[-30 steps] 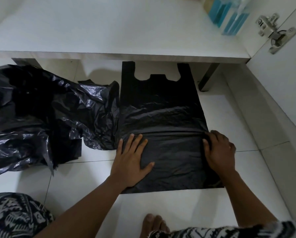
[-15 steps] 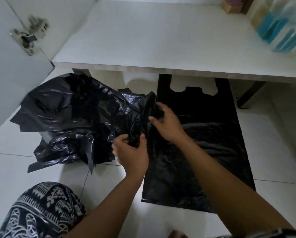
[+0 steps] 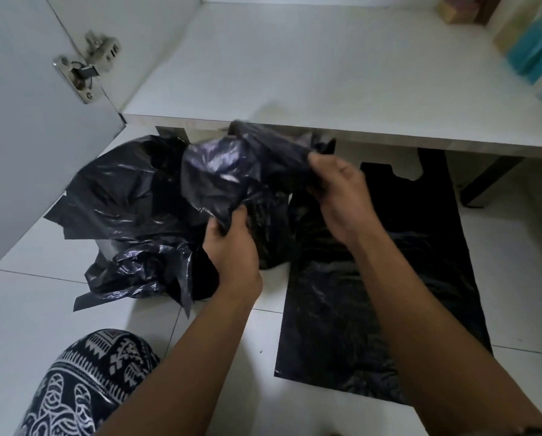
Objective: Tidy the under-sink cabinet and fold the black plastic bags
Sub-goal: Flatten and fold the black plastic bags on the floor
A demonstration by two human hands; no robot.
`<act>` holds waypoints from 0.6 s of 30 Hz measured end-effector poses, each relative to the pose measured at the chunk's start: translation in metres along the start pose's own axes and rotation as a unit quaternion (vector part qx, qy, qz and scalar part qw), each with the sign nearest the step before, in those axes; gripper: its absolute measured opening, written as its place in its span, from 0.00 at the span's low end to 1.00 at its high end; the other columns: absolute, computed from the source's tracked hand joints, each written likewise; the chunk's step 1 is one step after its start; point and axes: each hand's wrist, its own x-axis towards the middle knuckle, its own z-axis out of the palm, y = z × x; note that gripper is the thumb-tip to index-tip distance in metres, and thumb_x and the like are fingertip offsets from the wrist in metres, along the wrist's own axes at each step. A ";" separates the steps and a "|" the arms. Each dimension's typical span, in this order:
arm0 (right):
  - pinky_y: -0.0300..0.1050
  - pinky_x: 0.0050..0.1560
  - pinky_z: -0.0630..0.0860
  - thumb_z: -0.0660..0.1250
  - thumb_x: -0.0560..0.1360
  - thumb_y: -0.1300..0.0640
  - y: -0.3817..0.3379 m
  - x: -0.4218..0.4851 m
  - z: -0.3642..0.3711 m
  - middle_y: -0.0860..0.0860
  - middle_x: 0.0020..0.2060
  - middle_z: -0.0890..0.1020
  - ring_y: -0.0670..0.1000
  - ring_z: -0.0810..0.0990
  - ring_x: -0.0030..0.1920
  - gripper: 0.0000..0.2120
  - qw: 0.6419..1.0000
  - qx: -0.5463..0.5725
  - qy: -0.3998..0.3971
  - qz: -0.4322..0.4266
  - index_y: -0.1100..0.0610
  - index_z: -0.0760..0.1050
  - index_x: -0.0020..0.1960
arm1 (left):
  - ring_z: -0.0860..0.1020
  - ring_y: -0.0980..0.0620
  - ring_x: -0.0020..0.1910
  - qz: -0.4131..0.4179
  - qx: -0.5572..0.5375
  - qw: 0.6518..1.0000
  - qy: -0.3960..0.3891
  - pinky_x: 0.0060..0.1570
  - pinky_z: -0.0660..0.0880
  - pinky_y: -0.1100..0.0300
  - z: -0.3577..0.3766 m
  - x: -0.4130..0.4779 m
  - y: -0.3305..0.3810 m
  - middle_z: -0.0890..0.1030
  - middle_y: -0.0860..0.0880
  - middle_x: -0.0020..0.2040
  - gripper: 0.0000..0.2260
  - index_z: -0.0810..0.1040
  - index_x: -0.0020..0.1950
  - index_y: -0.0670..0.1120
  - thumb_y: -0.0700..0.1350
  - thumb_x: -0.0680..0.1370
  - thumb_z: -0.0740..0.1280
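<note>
Head — flat bag [image 3: 436, 262], tile [image 3: 514, 272] beside

I have both bare forearms in view, the left coming in from about 7 o'clock and the right from 5 o'clock. The left hand [image 3: 232, 250] shows its back to me, fingers curled round a fold of the crumpled bag [image 3: 219, 165]. The right hand [image 3: 338, 196], at 1 o'clock from the left, grips the same bag's upper part with curled fingers.
</note>
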 end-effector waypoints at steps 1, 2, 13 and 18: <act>0.48 0.54 0.77 0.70 0.74 0.54 -0.015 -0.007 -0.007 0.53 0.49 0.84 0.52 0.82 0.53 0.05 0.996 0.085 -0.006 0.001 0.55 0.83 0.46 | 0.83 0.57 0.44 0.025 0.006 0.999 -0.021 0.49 0.78 0.60 0.003 -0.001 0.006 0.85 0.56 0.41 0.05 0.82 0.46 0.48 0.39 0.77 0.70; 0.50 0.56 0.77 0.69 0.74 0.53 -0.027 -0.012 -0.015 0.54 0.50 0.84 0.53 0.82 0.54 0.07 0.986 0.164 -0.014 0.001 0.56 0.83 0.44 | 0.82 0.59 0.44 0.044 0.017 0.998 -0.045 0.50 0.77 0.60 0.006 -0.003 0.012 0.84 0.57 0.40 0.06 0.81 0.46 0.48 0.38 0.77 0.70; 0.49 0.52 0.81 0.66 0.77 0.67 -0.054 -0.041 -0.078 0.56 0.51 0.85 0.55 0.83 0.55 0.25 0.995 -0.079 0.058 0.017 0.54 0.66 0.72 | 0.83 0.50 0.57 -0.078 -0.032 0.979 -0.186 0.57 0.79 0.52 0.006 -0.020 0.011 0.85 0.47 0.58 0.23 0.79 0.64 0.43 0.53 0.74 0.75; 0.51 0.54 0.81 0.62 0.78 0.68 -0.054 -0.032 -0.099 0.55 0.56 0.82 0.53 0.83 0.56 0.32 0.959 -0.229 0.158 0.043 0.42 0.62 0.75 | 0.84 0.46 0.54 -0.092 0.024 0.984 -0.150 0.50 0.81 0.53 0.009 -0.015 0.018 0.87 0.48 0.52 0.22 0.80 0.58 0.44 0.55 0.70 0.77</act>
